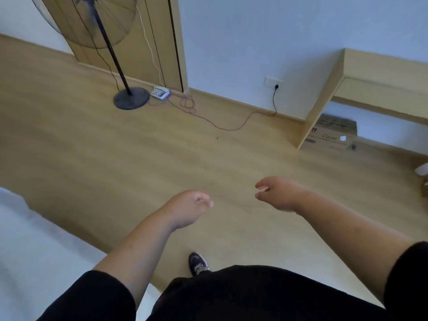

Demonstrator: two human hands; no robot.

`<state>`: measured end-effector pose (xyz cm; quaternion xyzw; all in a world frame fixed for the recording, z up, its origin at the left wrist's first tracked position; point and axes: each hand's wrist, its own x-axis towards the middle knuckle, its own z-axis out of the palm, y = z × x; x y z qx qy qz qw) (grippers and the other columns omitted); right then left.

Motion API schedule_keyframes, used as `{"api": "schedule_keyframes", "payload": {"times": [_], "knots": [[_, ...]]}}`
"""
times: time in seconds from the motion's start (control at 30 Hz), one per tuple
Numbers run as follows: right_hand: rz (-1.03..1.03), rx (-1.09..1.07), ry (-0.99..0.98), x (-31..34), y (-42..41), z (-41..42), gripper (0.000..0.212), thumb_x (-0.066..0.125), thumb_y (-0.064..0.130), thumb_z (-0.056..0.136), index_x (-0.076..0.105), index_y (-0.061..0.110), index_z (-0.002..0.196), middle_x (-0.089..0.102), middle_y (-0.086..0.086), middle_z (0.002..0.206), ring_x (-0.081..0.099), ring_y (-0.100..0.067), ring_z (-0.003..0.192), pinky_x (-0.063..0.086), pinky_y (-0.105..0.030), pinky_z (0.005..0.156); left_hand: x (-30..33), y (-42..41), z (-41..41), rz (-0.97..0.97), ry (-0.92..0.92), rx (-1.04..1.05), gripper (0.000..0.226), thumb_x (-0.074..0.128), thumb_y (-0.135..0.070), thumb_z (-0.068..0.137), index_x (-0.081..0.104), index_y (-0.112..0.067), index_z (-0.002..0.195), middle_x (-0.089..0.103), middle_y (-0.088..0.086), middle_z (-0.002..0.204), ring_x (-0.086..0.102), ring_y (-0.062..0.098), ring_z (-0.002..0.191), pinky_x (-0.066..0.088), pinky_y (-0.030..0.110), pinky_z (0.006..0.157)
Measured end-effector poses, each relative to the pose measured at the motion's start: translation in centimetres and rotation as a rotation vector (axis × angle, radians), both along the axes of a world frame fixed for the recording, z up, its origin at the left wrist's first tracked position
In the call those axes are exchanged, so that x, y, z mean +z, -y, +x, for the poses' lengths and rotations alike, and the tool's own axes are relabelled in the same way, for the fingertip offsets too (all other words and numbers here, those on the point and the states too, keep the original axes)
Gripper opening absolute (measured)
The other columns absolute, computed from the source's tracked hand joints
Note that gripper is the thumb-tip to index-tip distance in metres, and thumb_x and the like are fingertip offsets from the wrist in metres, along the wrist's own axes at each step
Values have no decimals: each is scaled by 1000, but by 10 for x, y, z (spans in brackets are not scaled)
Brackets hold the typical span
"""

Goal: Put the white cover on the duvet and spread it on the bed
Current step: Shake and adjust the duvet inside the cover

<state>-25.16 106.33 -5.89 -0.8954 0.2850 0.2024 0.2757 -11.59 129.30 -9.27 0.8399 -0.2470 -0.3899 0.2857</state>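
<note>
A white bed surface (34,246) fills the lower left corner; whether it is the cover, the duvet or a sheet I cannot tell. Both my arms reach forward over the wooden floor. My left hand (190,208) hangs loose with the fingers curled and nothing in it. My right hand (278,193) is to its right, thumb and fingers a little apart, also holding nothing. Neither hand touches the white fabric.
A standing fan (120,66) on a round black base stands by a wooden door. A power strip (160,92) and a cable (231,126) trail across the floor to a wall socket. A wooden desk (375,72) with a cardboard box (331,135) under it is on the right.
</note>
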Motion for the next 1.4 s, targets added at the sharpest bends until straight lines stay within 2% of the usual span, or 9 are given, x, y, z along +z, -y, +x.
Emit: {"api": "schedule_keyframes", "payload": {"times": [0.2,0.43,0.57,0.73,0.83,1.0,1.17,1.3,1.4], "knots": [[-100,200,-27,6,3,130,49,54,41,100,49,22,145,47,2,149,45,-18,136,34,-28,111,-8,-19,114,9,-6,88,36,57,-40,97,65,-23,128,62,-5,131,57,12,118,44,33,105],[-104,181,24,31,3,257,50,53,39,101,47,21,147,49,0,148,46,-18,135,33,-26,108,21,-27,251,52,74,110,36,58,-40,97,65,-20,127,65,-5,123,59,14,116,46,30,101],[-88,222,17,27,0,317,50,53,41,101,48,22,147,49,2,146,47,-18,134,34,-27,109,26,-35,306,27,47,178,45,60,-41,96,59,-21,135,61,-2,134,56,12,122,43,29,104],[-56,348,10,13,-8,416,51,54,41,100,47,22,147,50,1,146,47,-17,134,34,-24,105,18,-59,361,49,33,299,44,60,-41,96,59,-21,135,61,-2,133,58,14,121,45,32,105],[-9,454,-1,2,-19,488,51,55,40,100,46,23,148,51,-1,146,48,-17,133,33,-21,100,8,-81,396,68,-8,405,49,59,-42,96,54,-23,140,58,-3,137,55,10,123,43,29,106],[3,683,32,-21,-40,623,52,55,38,101,46,18,148,48,-1,148,47,-16,134,34,-23,105,-2,-120,454,161,0,642,51,58,-51,94,55,-29,139,56,-11,140,53,7,125,41,34,110],[16,966,16,-24,-71,746,53,57,38,99,48,17,147,49,-1,148,50,-16,131,39,-29,107,8,-148,497,171,-22,930,48,57,-45,96,53,-26,141,54,-10,141,51,8,127,38,30,110],[-9,1143,-5,-16,-111,817,54,56,38,99,46,19,148,49,1,148,50,-15,131,40,-31,107,15,-171,517,132,-44,1160,50,57,-44,97,50,-26,143,53,-9,142,50,9,128,37,24,103],[5,1248,-1,-16,-154,860,53,56,38,98,45,23,148,50,4,146,50,-12,129,41,-31,105,14,-195,522,135,-41,1280,52,55,-48,97,48,-30,144,51,-12,143,47,9,131,34,23,105]]}}
